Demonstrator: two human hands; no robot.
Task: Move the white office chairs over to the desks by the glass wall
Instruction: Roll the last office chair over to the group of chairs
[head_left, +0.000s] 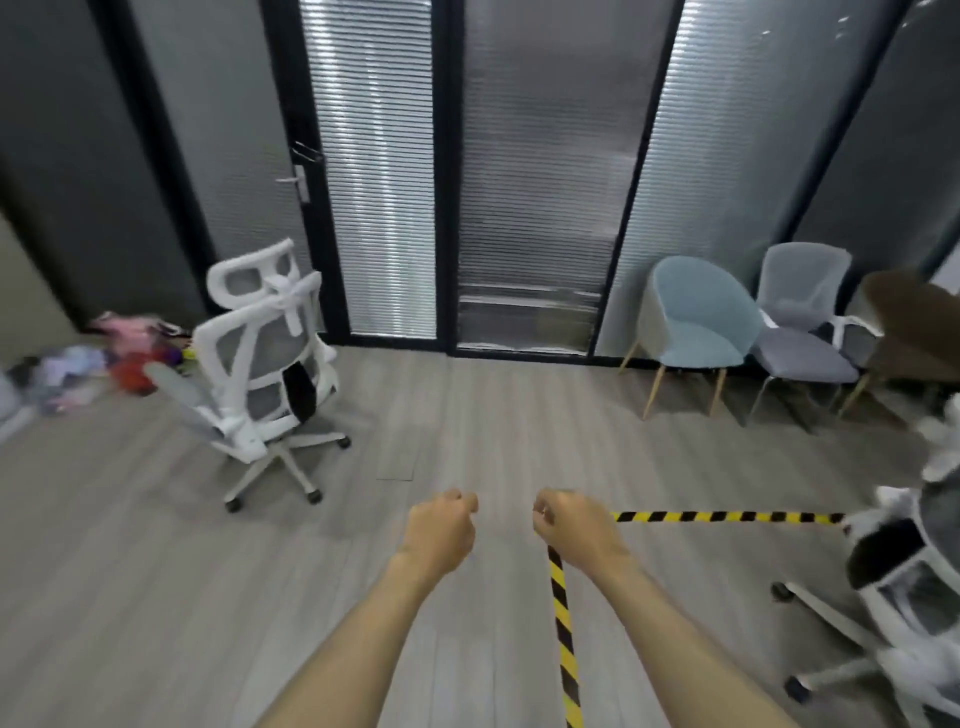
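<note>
A white office chair (260, 364) with grey mesh back and wheeled base stands on the floor at the left, its back turned toward me, close to the glass wall (540, 182). A second white office chair (904, 582) is cut off at the right edge, tilted in view. My left hand (441, 530) and my right hand (571, 525) are stretched out in front of me over the bare floor, both with fingers curled into fists and holding nothing. Neither hand touches a chair.
Yellow-black tape (563, 639) marks the wooden floor in an L shape. A light blue shell chair (696, 327), a grey chair (802, 332) and a brown one (914, 332) line the right wall. A heap of colourful things (104, 358) lies far left. A door handle (296, 182) sits on the glass door.
</note>
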